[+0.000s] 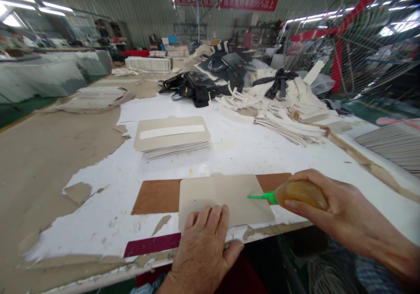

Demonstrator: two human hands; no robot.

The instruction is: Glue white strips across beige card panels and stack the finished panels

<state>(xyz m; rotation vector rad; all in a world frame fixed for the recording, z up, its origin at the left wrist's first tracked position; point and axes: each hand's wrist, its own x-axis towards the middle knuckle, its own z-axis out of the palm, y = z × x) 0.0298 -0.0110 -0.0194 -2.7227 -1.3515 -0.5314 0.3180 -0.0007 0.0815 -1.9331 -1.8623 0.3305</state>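
A flat beige panel with rounded corners (226, 197) lies near the table's front edge, over brown pieces (157, 196) that show on both sides of it. The fingers of my left hand (206, 246) are stretched flat on the panel's front edge, with the thumb spread to the side. My right hand (321, 202) is wrapped round a glue bottle (300, 194) of amber colour with a green nozzle. The nozzle tip is over the right part of the panel; whether it touches, I cannot tell. A small dark dot shows on the panel's left part.
Behind the panel stands a stack of similar beige panels (173, 136), a white strip on top. A maroon strip (152, 244) lies at front left. Farther back are black straps (197, 86) and heaped cream strips (288, 119). A large fan (339, 36) stands at right.
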